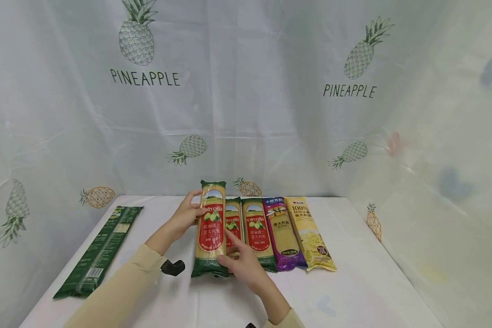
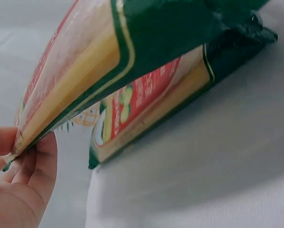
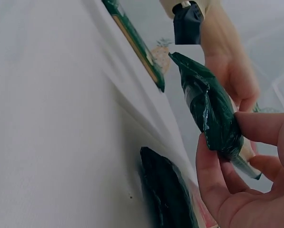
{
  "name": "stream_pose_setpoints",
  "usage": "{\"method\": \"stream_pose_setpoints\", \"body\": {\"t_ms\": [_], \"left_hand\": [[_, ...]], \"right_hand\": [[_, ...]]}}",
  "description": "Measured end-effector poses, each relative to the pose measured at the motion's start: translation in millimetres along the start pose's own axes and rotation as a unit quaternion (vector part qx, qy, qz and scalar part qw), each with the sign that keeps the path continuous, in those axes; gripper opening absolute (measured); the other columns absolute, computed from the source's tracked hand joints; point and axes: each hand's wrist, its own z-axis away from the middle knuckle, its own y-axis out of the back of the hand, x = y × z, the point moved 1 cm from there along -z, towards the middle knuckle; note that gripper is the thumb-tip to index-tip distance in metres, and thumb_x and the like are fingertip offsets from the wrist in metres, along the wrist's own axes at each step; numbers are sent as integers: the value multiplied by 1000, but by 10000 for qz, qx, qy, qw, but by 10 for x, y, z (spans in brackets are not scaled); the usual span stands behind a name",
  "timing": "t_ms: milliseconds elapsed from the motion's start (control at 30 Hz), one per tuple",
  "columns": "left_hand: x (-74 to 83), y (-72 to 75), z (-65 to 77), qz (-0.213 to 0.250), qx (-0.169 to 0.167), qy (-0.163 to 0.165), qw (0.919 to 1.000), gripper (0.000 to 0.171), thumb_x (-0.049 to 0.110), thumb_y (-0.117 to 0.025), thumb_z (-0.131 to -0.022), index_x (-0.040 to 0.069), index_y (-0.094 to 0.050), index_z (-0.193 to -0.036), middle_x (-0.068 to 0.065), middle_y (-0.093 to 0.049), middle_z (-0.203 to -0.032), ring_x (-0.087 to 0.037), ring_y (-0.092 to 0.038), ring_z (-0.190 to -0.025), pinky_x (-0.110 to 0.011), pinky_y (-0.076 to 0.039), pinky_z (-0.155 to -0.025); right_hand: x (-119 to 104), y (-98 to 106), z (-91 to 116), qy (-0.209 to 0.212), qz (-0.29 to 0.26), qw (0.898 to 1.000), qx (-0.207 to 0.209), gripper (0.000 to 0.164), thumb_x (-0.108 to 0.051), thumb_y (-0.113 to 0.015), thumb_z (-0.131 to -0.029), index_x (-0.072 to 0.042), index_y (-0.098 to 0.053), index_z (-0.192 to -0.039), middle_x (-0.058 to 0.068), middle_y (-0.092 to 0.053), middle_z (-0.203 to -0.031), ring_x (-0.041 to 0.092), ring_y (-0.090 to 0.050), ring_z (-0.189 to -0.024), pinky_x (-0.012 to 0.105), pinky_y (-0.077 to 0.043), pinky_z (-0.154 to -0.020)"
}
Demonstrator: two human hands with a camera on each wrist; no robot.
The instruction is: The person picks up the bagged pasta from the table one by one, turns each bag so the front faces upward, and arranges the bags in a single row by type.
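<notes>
Both hands hold one spaghetti pack (image 1: 212, 223), clear with a red label and green ends, raised and tilted with its front toward me. My left hand (image 1: 183, 217) pinches its upper left edge, thumb on the front; in the left wrist view the left hand (image 2: 25, 185) has fingers behind the pack (image 2: 80, 66). At the lower right corner my right hand (image 1: 246, 264) grips it. The right wrist view shows the right hand (image 3: 251, 175) with thumb and fingers around the pack's green end (image 3: 210, 107). Behind it lies a matching pack (image 1: 233, 221), partly hidden.
To the right lie another red-labelled spaghetti pack (image 1: 257, 228), a purple pasta pack (image 1: 284, 234) and a yellow pasta pack (image 1: 310, 234), side by side. A green pack (image 1: 100, 250) lies back-up at the table's left. A pineapple-print curtain (image 1: 246, 91) hangs behind the white table (image 1: 352, 291).
</notes>
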Motion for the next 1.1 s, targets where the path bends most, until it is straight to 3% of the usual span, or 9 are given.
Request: {"method": "stream_pose_setpoints", "body": {"t_ms": [133,433,800,1100], "left_hand": [[-54,92,-29,-63,21,83,9999,69,11,-54,-111,23,-20,-170,-28,-57,-144,-24,-70,-107,-42,-58,-92],[-235,301,-97,-266,-62,359,9990,67,10,-53,-111,17,-20,-169,-29,-58,-142,-23,-69,-105,-38,-59,-85],[-343,371,-151,-618,-21,547,9966,70,9,-54,-110,14,-18,-169,-29,-59,-139,-25,-69,-106,-38,-59,-85],[-397,388,-226,-771,-80,624,9950,70,8,-56,-108,10,-19,-168,-26,-64,-129,-25,-70,-102,-38,-59,-83]], "right_hand": [[-30,-73,-70,97,169,9998,48,76,-18,-80,-97,-28,-45,-164,10,-65,-114,20,-65,-93,38,-62,-72],[-54,-248,-248,10,469,9989,87,76,-11,-81,-95,-20,-47,-163,6,-60,-101,15,-54,-64,29,-53,-58],[32,-375,-398,69,1212,9919,371,74,-13,-84,-92,-16,-53,-159,2,-62,-94,15,-55,-83,31,-49,-65],[47,-418,-442,100,1540,9870,450,75,-13,-85,-91,-13,-53,-159,1,-64,-93,14,-56,-80,31,-48,-65]]}}
